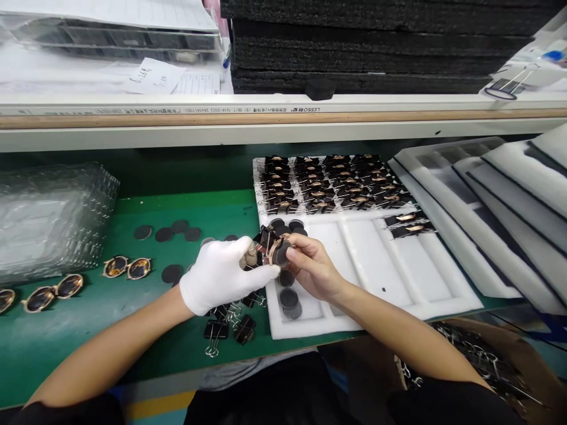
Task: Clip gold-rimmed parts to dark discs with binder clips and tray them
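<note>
In the middle of the bench, my left hand (230, 268), in a white glove, is closed around a pair of sunglasses (250, 255). A black binder clip (266, 237) sits at the frame, partly covered by the fingers. My bare right hand (315, 267) pinches a round black disc (281, 254) against one lens. More dark discs lie under and beside my hands, some on the white foam tray (372, 307). Loose binder clips (216, 330) lie on the green bench below my left hand.
Rows of clipped sunglasses (316, 184) fill the tray's far part. Unclipped sunglasses (127, 267) lie left, near stacked clear plastic trays (53, 218). Foam sheets (509, 195) lean at the right. A shelf edge (248, 127) crosses above. A box of clips (491, 360) stands lower right.
</note>
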